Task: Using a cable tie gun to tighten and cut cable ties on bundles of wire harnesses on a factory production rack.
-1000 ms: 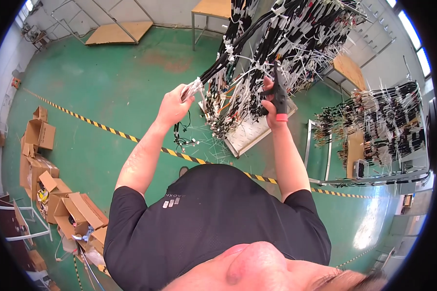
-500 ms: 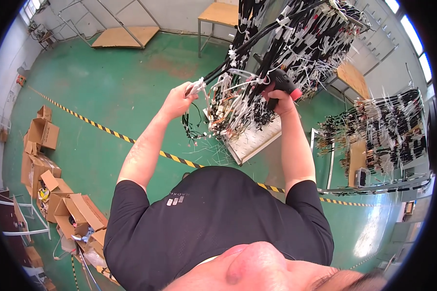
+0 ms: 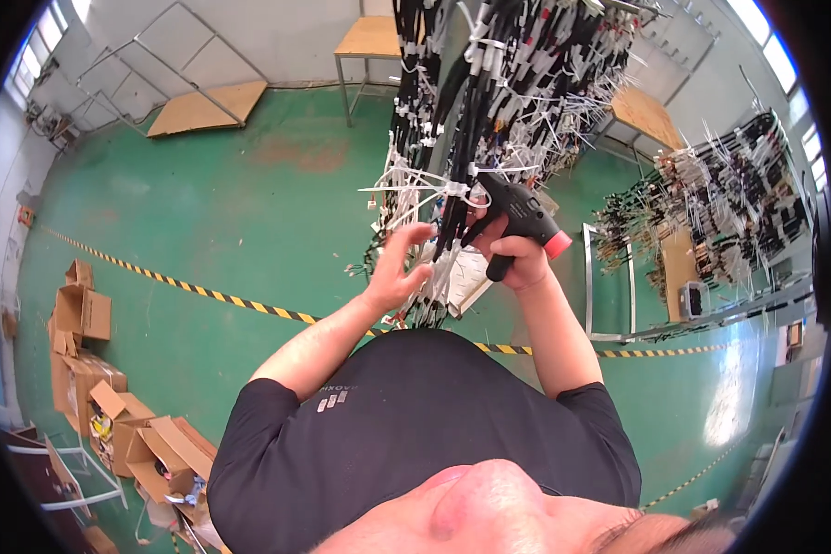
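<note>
My right hand [image 3: 523,259] is wrapped round the handle of a black pistol-grip power tool [image 3: 524,214] with a red end. The tool's nose points at the wire harness [image 3: 458,152], a thick hanging bundle of black cables with white tags and wiring. White cable ties [image 3: 454,188] stick out sideways from the bundle near that nose. On the bundle's left side is my left hand [image 3: 399,270], thumb and fingers apart, with nothing visible in it. Its fingertips reach the edge of the wires; whether they touch cannot be made out.
More harnesses hang on a metal rack [image 3: 609,334] at the right. Open cardboard boxes [image 3: 169,443] line the floor at the left. Wooden-topped tables [image 3: 367,37] stand at the back. A yellow-black tape line [image 3: 222,295] crosses the green floor in front of me.
My left hand has let go of the white-wrapped cable end and moved right and down beside the bundle, opening. The bundle now hangs closer to me. My right hand still holds the tool.
</note>
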Demonstrator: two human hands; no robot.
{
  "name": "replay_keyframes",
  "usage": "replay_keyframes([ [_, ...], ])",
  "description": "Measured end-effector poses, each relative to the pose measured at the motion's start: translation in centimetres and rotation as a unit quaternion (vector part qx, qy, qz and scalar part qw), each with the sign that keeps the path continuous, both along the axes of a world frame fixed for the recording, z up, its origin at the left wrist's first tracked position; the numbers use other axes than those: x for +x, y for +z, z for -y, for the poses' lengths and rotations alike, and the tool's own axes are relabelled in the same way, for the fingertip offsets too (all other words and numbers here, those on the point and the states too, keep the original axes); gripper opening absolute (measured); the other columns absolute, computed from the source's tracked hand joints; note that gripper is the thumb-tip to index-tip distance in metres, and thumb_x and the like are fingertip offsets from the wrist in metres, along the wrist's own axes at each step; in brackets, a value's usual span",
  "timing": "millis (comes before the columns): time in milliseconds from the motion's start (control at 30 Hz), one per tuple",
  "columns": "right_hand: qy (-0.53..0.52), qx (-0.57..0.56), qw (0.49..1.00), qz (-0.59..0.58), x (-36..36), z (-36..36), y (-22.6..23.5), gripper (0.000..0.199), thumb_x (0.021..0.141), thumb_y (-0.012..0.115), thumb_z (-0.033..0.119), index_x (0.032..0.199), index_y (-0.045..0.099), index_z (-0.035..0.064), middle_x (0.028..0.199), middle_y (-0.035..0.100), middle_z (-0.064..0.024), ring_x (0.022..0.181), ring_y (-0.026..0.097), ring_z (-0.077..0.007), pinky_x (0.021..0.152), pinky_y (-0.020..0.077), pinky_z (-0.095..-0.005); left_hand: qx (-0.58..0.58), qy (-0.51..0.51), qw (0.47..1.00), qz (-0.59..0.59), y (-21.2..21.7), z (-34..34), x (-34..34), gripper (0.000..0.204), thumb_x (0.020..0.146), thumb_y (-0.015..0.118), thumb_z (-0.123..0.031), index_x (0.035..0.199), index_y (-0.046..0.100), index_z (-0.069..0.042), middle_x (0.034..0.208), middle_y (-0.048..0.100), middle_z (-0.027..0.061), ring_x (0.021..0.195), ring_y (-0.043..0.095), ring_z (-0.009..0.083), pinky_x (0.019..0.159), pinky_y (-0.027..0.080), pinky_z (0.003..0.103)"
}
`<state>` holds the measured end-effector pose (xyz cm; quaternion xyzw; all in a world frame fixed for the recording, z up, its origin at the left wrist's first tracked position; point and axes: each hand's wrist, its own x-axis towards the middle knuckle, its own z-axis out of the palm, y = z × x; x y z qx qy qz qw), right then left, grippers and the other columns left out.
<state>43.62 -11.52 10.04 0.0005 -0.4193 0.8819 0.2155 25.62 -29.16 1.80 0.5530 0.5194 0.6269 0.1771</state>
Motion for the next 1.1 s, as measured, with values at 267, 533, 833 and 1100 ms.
replay_keyframes([
  [267,-0.025,0.011,0.997,-0.068,1.7,4.2,1.5,0.053,0.070,0.072,0.004,0.121,0.058,0.0071,0.159,0.049,-0.0169,0.154,0.044,-0.0369,0.133,0.0272,-0.0561,-0.218,-0.224,0.934,0.171,2.7,-2.3,0.4,0.061,0.095,0.080,-0.019,0.149,0.055,-0.003,0.138,0.064,0.0066,0.131,0.057,0.0177,0.119,0.043,0.039],
  [533,-0.246,0.182,0.948,-0.084,6.6,0.4,0.7,0.054,0.072,0.077,0.017,0.121,0.056,0.0064,0.144,0.057,-0.0143,0.137,0.057,-0.0297,0.120,0.0411,-0.0492,-0.193,-0.262,0.902,0.284,2.7,-2.9,0.3,0.066,0.100,0.079,-0.036,0.148,0.050,-0.002,0.134,0.069,0.0146,0.128,0.068,0.0278,0.108,0.057,0.046],
  [833,-0.239,0.266,0.934,0.007,11.1,-5.0,3.3,0.051,0.100,0.077,0.013,0.147,0.061,0.0022,0.140,0.068,-0.0052,0.129,0.066,-0.0212,0.111,0.0510,-0.0356,-0.176,-0.246,0.888,0.346,3.4,0.1,1.0,0.066,0.094,0.085,-0.041,0.138,0.057,0.000,0.126,0.072,0.0200,0.117,0.074,0.0317,0.097,0.062,0.045],
  [1100,-0.127,0.587,0.798,0.053,11.5,-11.5,8.8,0.044,0.094,0.081,0.016,0.134,0.071,-0.0001,0.127,0.076,-0.0116,0.121,0.070,-0.0236,0.111,0.0495,-0.0383,-0.170,-0.175,0.893,0.377,5.7,3.1,3.1,0.056,0.101,0.077,-0.037,0.134,0.057,0.003,0.104,0.076,0.0193,0.095,0.077,0.0266,0.085,0.063,0.038],
])
